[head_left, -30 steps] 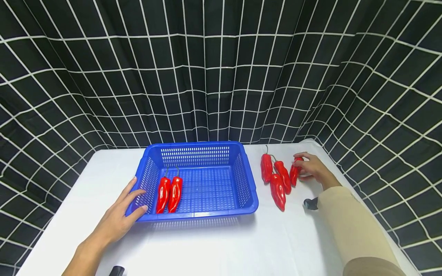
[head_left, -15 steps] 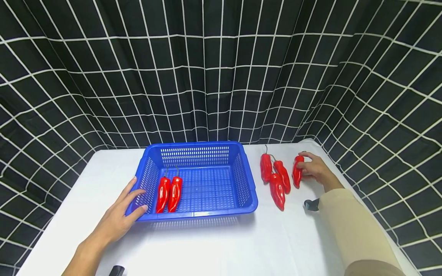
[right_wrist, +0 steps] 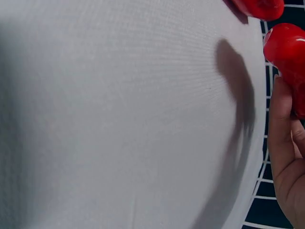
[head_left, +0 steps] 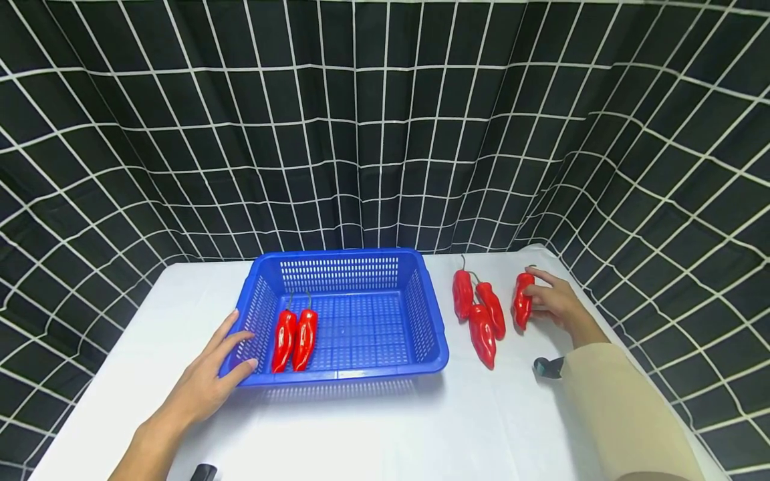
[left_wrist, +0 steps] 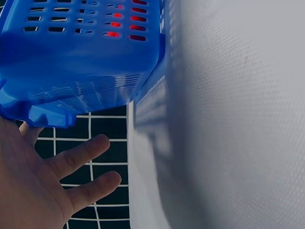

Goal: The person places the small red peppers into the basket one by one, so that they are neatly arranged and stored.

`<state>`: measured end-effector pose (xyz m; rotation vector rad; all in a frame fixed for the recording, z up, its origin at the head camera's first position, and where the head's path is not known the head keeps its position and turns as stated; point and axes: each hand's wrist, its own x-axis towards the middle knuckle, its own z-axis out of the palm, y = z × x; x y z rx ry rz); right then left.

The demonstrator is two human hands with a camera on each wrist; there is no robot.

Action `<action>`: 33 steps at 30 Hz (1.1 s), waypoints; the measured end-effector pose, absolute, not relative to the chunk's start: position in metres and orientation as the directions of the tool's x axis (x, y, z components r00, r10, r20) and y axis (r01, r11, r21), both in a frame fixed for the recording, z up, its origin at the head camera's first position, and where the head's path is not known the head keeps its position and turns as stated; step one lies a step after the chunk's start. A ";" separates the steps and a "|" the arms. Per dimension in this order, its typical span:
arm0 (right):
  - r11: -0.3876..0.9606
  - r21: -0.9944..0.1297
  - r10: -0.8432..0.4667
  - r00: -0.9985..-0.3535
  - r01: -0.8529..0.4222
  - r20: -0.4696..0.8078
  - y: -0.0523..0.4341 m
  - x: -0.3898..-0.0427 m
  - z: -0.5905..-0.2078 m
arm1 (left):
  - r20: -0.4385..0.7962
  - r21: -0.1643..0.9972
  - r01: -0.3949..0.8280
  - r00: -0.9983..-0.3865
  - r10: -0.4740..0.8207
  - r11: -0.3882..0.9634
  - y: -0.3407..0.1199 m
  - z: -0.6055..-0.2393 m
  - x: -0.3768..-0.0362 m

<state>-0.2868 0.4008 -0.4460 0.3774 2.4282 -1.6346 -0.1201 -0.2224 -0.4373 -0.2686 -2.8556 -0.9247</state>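
Observation:
A long red pepper (head_left: 523,300) is pinched between the thumb and fingers of my right hand (head_left: 556,302). In the right wrist view this pepper (right_wrist: 288,57) hangs above the white cloth, its shadow apart from it. Three more red peppers (head_left: 483,336) lie close together on the cloth, left of that hand. My left hand (head_left: 201,381) rests on the left rim of a blue plastic basket (head_left: 394,369), fingers spread. In the left wrist view, two straight fingers (left_wrist: 83,155) extend outside the basket wall. Two red peppers (head_left: 305,339) lie side by side inside, stems to the back.
The white-covered table (head_left: 361,427) ends at a black curtain (head_left: 385,133) with white grid lines, which also closes in both sides. Dark parts of the wrist gear (head_left: 549,367) show by the right sleeve and at the bottom left.
My right hand has taken the pepper slightly right, away from the three beside it, and raised it off the cloth. The left hand and basket stay where they were.

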 end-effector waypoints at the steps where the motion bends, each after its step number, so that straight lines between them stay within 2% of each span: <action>1: 0.348 -0.886 0.095 -0.952 0.305 -0.291 0.401 -0.285 -0.445 | 0.176 0.569 0.207 -0.976 0.128 0.796 -0.222 -0.437 -0.120; 13: 0.213 -0.946 0.051 -0.969 0.246 -0.240 0.403 -0.265 -0.432 | 0.167 0.569 0.195 -0.979 0.121 0.799 -0.223 -0.439 -0.120; 33: -0.007 -0.991 -0.040 -0.990 0.134 -0.134 0.374 -0.231 -0.392 | 0.179 0.567 0.202 -0.977 0.120 0.798 -0.223 -0.440 -0.120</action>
